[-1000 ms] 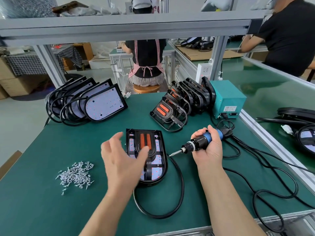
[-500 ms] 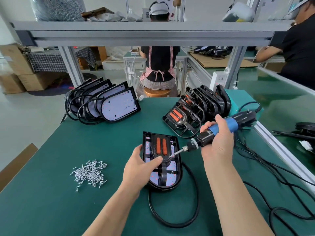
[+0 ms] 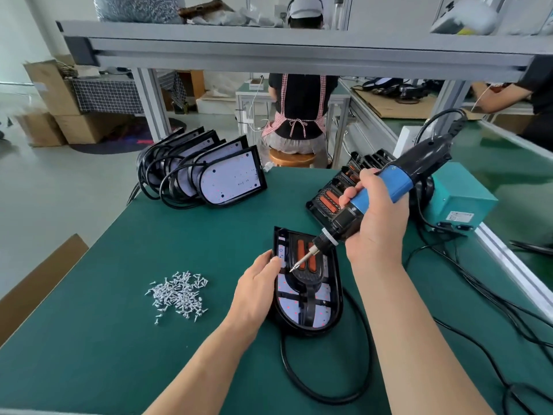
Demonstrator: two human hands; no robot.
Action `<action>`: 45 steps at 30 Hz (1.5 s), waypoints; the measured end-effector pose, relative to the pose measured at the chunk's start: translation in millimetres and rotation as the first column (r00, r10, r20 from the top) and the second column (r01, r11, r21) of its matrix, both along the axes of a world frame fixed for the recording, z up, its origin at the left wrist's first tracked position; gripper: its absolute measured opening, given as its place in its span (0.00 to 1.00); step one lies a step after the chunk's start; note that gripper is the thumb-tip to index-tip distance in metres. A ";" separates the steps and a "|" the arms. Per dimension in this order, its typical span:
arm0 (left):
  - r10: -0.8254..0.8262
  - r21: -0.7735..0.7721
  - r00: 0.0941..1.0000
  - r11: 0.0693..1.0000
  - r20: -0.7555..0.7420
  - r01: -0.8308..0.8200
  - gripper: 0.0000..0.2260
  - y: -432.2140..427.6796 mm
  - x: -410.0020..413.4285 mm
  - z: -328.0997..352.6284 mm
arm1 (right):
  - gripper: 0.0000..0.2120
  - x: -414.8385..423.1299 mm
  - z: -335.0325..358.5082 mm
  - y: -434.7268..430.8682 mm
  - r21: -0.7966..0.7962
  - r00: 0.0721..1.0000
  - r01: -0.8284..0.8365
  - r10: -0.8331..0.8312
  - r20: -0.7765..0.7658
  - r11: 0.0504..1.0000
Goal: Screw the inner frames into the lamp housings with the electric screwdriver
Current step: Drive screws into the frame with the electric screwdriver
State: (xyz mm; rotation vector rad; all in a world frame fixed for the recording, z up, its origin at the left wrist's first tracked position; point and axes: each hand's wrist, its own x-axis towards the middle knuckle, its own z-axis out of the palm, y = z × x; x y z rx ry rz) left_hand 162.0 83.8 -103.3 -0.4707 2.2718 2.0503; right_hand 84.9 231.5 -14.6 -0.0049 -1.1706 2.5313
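Observation:
A black lamp housing (image 3: 335, 298) lies flat on the green mat, its inner frame (image 3: 308, 283) with two orange strips seated inside. My left hand (image 3: 257, 286) grips the housing's left edge, thumb on the rim. My right hand (image 3: 374, 223) grips the blue and black electric screwdriver (image 3: 380, 193), tilted down to the left. Its bit tip (image 3: 293, 268) sits at the upper left part of the frame. A pile of small silver screws (image 3: 179, 295) lies to the left.
A row of lamp housings with white LED boards (image 3: 227, 178) leans at the back left. More housings with frames (image 3: 332, 199) lean beside a teal power box (image 3: 460, 202). Black cables (image 3: 478, 298) trail across the right side. Other people work at benches behind.
My left hand came down onto the housing and now holds its left edge. My right hand lifted and tilted the screwdriver, bringing the bit down onto the frame.

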 end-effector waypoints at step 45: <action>0.250 -0.234 0.955 0.931 -0.157 -0.282 0.20 19.4 -3.5 -8.6 | 0.10 36.1 -20.8 -38.4 0.331 0.979 -0.007 0.074 -0.189 0.944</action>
